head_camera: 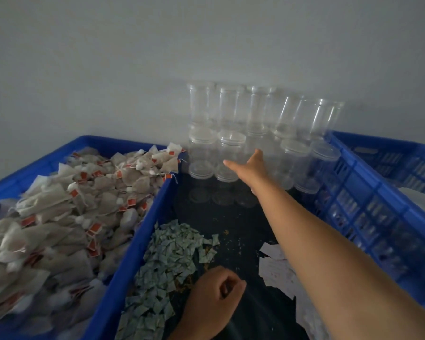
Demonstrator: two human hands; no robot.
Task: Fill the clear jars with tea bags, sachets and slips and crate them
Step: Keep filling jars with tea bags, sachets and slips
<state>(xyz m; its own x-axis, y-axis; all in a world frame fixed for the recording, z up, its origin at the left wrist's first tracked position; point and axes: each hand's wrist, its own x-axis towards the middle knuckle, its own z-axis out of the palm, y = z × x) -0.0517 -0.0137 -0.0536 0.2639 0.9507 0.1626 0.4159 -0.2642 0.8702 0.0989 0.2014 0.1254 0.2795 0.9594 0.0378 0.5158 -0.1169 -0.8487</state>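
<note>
- The right hand (252, 165), at frame centre, has its fingers lost among the blurred clear jars (231, 111); whether it grips one cannot be told.
- The white slips (272, 263), lower right, lie partly under the forearm.
- The tea-bag crate (123, 273) runs off the left and bottom edges.
- The left hand (214, 293), bottom centre, hides its palm behind curled fingers.

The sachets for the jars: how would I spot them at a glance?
Start at the big blue crate heaped with tea bags on the left. Beside it, on the dark surface near the curled left hand, lies a heap of sachets. They are greenish and patterned, with no strings or red tags like the tea bags, and not white like the slips further right.
</note>
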